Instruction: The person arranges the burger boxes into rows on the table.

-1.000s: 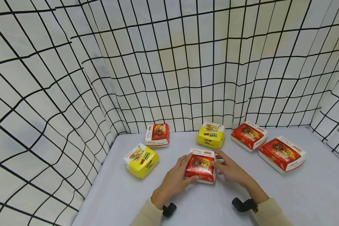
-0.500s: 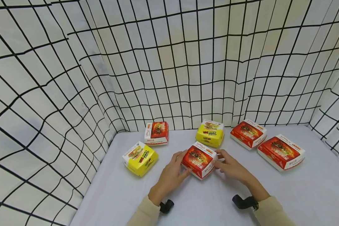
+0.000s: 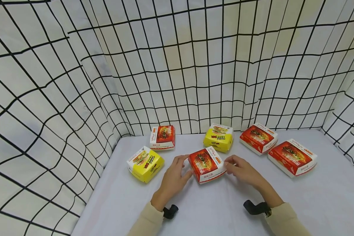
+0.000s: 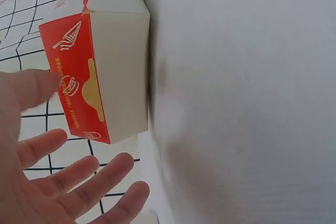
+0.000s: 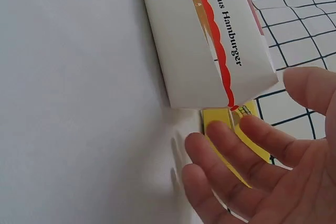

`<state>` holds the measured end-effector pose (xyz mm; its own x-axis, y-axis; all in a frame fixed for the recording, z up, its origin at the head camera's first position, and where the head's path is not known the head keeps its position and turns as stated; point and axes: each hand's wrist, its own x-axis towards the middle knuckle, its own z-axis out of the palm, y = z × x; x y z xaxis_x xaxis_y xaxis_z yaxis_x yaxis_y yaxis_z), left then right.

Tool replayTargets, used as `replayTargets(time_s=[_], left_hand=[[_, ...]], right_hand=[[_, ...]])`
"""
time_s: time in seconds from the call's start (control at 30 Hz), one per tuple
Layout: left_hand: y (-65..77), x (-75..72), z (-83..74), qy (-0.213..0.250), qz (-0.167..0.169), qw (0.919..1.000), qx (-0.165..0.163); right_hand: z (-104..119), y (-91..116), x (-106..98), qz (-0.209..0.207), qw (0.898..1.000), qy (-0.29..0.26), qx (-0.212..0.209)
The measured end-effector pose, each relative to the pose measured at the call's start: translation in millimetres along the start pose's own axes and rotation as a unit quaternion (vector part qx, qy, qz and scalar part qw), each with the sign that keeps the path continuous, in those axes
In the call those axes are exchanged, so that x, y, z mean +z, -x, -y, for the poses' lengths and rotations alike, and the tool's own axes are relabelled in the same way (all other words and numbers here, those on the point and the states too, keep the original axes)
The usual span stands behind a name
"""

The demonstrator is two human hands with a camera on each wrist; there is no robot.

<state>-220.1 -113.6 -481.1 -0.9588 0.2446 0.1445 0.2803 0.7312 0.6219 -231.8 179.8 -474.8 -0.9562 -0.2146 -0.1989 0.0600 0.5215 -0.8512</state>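
Between my hands on the white table lies a red and white hamburger box (image 3: pixel 203 165), turned at an angle in the head view. My left hand (image 3: pixel 172 180) is at its left side with fingers spread; in the left wrist view the thumb overlaps the red side panel of the hamburger box (image 4: pixel 79 87). On the other side, my right hand (image 3: pixel 244 171) has its fingertips by the right corner. The right wrist view shows the relaxed fingers of my right hand (image 5: pixel 252 177) around that corner, not gripping the hamburger box (image 5: pixel 231 45).
Two yellow burger boxes (image 3: pixel 146 164) (image 3: pixel 218 137) stand at left and behind the middle. More red burger boxes (image 3: pixel 163 137) (image 3: pixel 258 138) (image 3: pixel 292 158) sit at back left and on the right. White walls with black netting (image 3: pixel 177 75) enclose the table (image 3: pixel 218 213).
The hamburger box has been rotated counterclockwise between my hands, its printed white edge now facing right. The left hand has eased away to the left, and the right has loosened at the corner.
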Motion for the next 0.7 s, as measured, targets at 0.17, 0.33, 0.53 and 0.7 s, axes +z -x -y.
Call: replayTargets(time_s=[0.17, 0.33, 0.53, 0.7], left_hand=[[0.0, 1.5, -4.9, 0.018, 0.014, 0.9997, -0.005], [1.5, 4.4, -12.8, -0.005, 0.03, 0.9995, -0.01], [3.9, 7.6, -14.7, -0.018, 0.035, 0.9992, -0.003], [4.0, 7.3, -11.3, -0.016, 0.034, 0.9992, 0.015]], right_hand=[[0, -1, 2, -0.023, 0.999, -0.016, -0.029], [1, 1, 9, -0.027, 0.997, -0.013, -0.073], [0, 2, 17, -0.034, 0.994, -0.003, -0.1], [-1, 2, 17, -0.044, 0.993, 0.002, -0.11]])
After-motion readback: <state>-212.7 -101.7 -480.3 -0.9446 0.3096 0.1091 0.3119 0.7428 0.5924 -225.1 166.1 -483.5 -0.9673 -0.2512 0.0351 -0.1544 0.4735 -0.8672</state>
